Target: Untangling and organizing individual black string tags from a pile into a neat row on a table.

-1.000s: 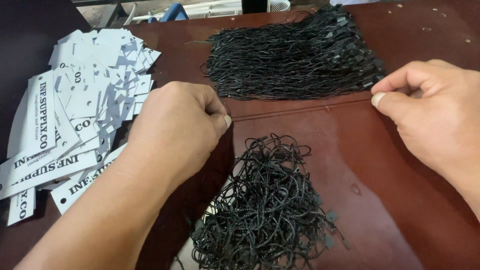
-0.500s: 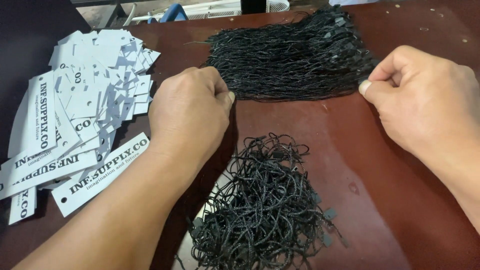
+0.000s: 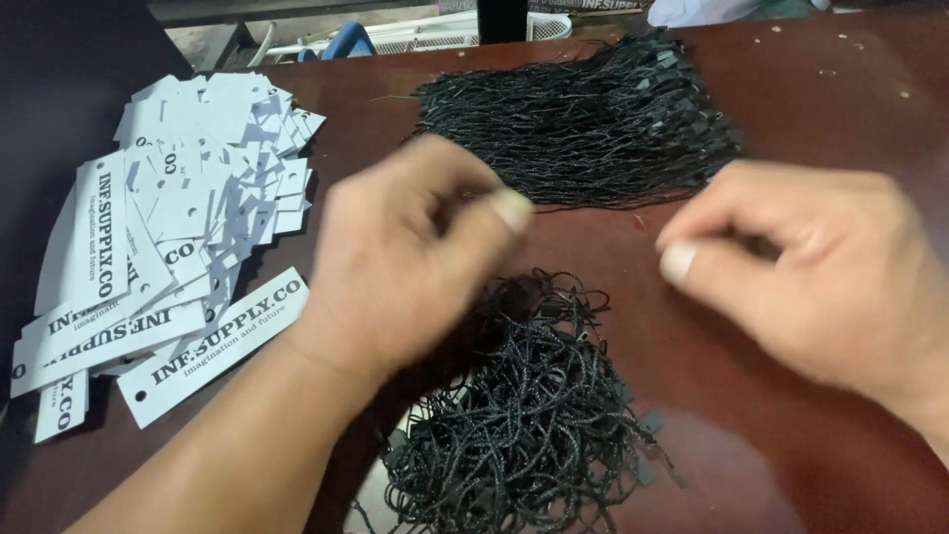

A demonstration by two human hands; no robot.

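At the far left I see a heap of white tags (image 3: 188, 227), long printed ones fanned at the near edge and smaller punched ones piled behind, all lying on the brown table (image 3: 840, 89). None of them touches either hand.

Next comes the left hand (image 3: 405, 267), hovering above the table between the two lots of cord. Its fingers are curled in and the thumb (image 3: 494, 213) is pressed toward the forefinger in a narrow pinch; the hand is blurred, so I cannot tell whether anything is caught in that pinch.

Below and just right of that hand lies the tangle (image 3: 524, 425), a loose knot of black cord loops with small black clasps in it (part of its near-left edge is hidden by the forearm). Farther back, near the table's far edge, lies the bundle (image 3: 583, 133), black cords laid roughly side by side with their clasps gathered at the right end. The bundle and the tangle are apart, with bare table between.

At the right is the right hand (image 3: 801, 267), also off the table and blurred. Its fingers are bent close together, thumb tip (image 3: 677, 262) forward, a narrow pinch again; I cannot make out a cord in it. It sits just near of the bundle's right end.
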